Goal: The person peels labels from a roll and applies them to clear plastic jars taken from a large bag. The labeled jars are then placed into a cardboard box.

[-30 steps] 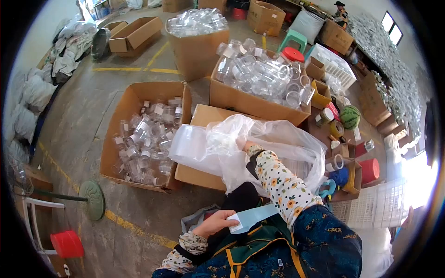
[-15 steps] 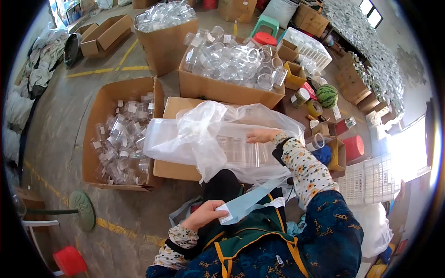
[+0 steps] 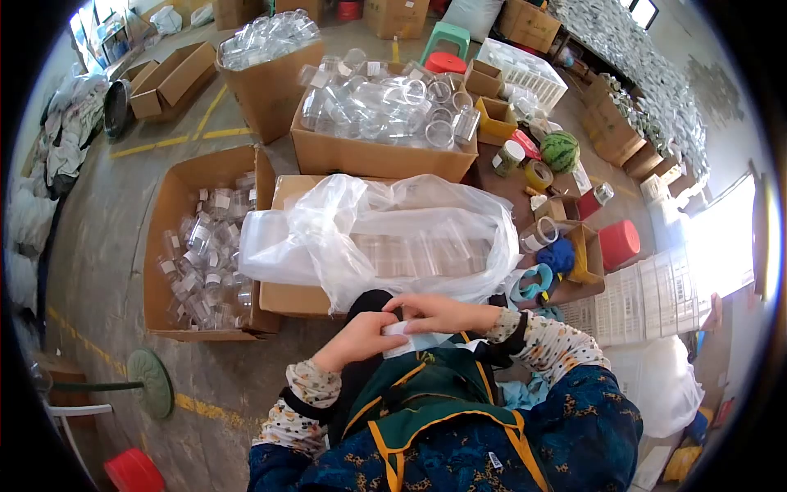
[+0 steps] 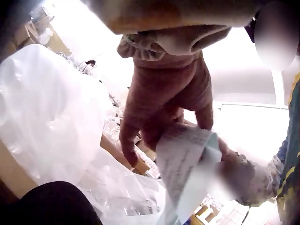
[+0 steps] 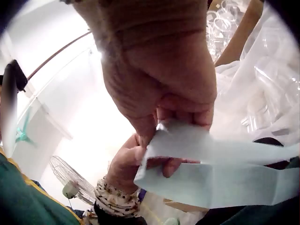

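Note:
In front of the lap my left hand [image 3: 354, 339] pinches a strip of labels [image 4: 180, 164], pale blue backing with white printed labels. My right hand [image 3: 449, 315] meets it from the other side, thumb and fingertips pinching the folded end of the strip, as the right wrist view shows. The strip's long tail [image 5: 234, 185] hangs loose in a loop. Beyond both hands lies an opened clear plastic bag [image 3: 328, 262] on a cardboard box, with a row of clear plastic jars [image 3: 426, 248] inside it.
A carton [image 3: 266, 176] of labelled clear jars stands at left; another carton [image 3: 385, 156] heaped with clear jars stands behind. At right, a low table [image 3: 496, 184] carries a watermelon [image 3: 560, 152], tape rolls and small boxes. A fan base [image 3: 150, 384] stands on the floor at left.
My right hand has drawn out of the plastic bag and come back to the label strip in my left hand. The bag now lies more open over the jars. The head view has shifted.

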A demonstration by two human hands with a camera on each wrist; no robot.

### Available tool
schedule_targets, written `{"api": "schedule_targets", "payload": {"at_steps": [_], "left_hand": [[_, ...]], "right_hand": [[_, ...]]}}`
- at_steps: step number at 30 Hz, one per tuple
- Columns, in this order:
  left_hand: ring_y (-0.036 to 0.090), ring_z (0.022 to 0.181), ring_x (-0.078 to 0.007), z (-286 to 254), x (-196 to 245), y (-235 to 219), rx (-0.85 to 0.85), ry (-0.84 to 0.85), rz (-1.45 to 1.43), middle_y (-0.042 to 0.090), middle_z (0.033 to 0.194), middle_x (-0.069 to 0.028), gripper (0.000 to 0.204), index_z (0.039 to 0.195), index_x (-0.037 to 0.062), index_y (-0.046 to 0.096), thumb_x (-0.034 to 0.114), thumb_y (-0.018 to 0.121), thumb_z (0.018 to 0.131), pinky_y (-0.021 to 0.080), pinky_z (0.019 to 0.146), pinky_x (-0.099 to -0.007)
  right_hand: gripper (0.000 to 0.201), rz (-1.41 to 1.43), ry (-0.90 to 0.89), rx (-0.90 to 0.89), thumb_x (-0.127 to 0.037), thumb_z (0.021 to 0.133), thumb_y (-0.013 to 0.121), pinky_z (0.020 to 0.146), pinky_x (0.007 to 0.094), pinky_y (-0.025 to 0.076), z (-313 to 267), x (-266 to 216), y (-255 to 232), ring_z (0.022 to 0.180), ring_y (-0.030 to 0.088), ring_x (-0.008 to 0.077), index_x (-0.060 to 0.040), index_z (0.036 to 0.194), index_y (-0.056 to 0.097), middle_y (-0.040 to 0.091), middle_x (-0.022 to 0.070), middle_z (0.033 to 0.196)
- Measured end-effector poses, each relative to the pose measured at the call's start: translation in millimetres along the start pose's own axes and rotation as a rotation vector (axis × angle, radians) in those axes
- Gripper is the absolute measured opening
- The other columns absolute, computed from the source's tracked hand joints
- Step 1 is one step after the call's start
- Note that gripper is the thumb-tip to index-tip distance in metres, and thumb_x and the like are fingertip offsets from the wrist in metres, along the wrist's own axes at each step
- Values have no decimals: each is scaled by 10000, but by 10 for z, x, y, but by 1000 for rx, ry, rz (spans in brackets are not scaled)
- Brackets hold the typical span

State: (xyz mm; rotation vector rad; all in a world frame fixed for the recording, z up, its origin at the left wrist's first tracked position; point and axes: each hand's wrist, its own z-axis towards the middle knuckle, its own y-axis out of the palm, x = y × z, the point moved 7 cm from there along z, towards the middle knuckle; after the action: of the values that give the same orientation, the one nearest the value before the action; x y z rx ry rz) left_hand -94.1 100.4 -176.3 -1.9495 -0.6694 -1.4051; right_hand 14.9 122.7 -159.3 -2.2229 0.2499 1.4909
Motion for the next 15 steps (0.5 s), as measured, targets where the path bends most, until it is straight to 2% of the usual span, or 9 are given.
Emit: {"api": "schedule_targets", "payload": {"at_steps": [2, 3, 5, 6, 8, 9, 11, 12, 15], "left_hand": [[512, 735, -77, -57, -3, 42, -96, 18, -217, 603, 780, -23, 235, 884, -21, 600, 188, 680, 810, 427, 669, -257], [516, 764, -59, -76, -99, 80, -135, 40, -336, 601, 818, 15, 194, 920, -9, 606, 140, 671, 814, 425, 702, -229], [528, 779, -52, -167, -33, 112, -139, 17, -583, 601, 826, 22, 154, 918, -12, 612, 103, 653, 823, 433, 719, -216], [540, 798, -54, -187, -19, 123, -145, 26, -595, 607, 834, 16, 137, 916, -13, 616, 89, 645, 829, 442, 737, -217], [541, 797, -48, -201, 43, 184, -160, 8, -610, 623, 854, 8, 165, 932, -16, 631, 107, 659, 825, 440, 738, -214], [543, 802, -47, -207, 97, 220, -174, -1, -615, 630, 865, 4, 175, 939, -16, 637, 113, 664, 824, 442, 744, -215], [549, 807, -45, -238, 298, 268, -188, 8, -650, 635, 871, 4, 181, 945, -14, 641, 116, 668, 821, 445, 750, -213], [554, 812, -44, -245, 375, 294, -207, 22, -681, 639, 878, 3, 187, 951, -12, 645, 118, 673, 819, 448, 756, -212], [571, 810, -48, -263, 433, 399, -270, 54, -773, 645, 880, 5, 193, 958, -5, 650, 115, 683, 811, 454, 760, -206]], "right_hand": [[402, 162, -30, 70, -127, 879, 595, 721, 268, 423, -207, 68, -99, 808, 500, 84, -67, 1251, 457, 519, 12, 831], [350, 288, 9, 82, -105, 878, 589, 747, 252, 419, -322, 46, -150, 837, 495, 63, -69, 1211, 486, 534, -3, 856], [340, 267, 46, 93, -125, 865, 593, 781, 272, 424, -481, 42, -179, 811, 523, 133, -76, 1193, 515, 546, 39, 867], [340, 276, 45, 77, -125, 865, 593, 781, 272, 424, -497, -19, -141, 811, 523, 133, -76, 1193, 515, 546, 39, 867], [392, -155, -205, 150, -101, 821, 647, 850, 307, 421, -564, -361, -141, 885, 541, 201, -95, 1200, 548, 559, 70, 941], [392, -150, -207, 142, -101, 821, 647, 850, 307, 421, -572, -452, -120, 885, 541, 201, -95, 1200, 548, 559, 70, 941], [464, -357, -470, 160, -79, 755, 703, 855, 336, 422, -608, -808, -37, 931, 521, 253, -129, 1200, 578, 548, 83, 993], [413, -333, -463, 132, -53, 721, 724, 823, 333, 420, -597, -842, 3, 943, 501, 245, -127, 1114, 619, 525, 66, 982], [313, -281, -471, 113, -50, 726, 719, 791, 343, 420, -588, -913, 66, 898, 501, 241, -100, 1021, 627, 506, 63, 925]]}}
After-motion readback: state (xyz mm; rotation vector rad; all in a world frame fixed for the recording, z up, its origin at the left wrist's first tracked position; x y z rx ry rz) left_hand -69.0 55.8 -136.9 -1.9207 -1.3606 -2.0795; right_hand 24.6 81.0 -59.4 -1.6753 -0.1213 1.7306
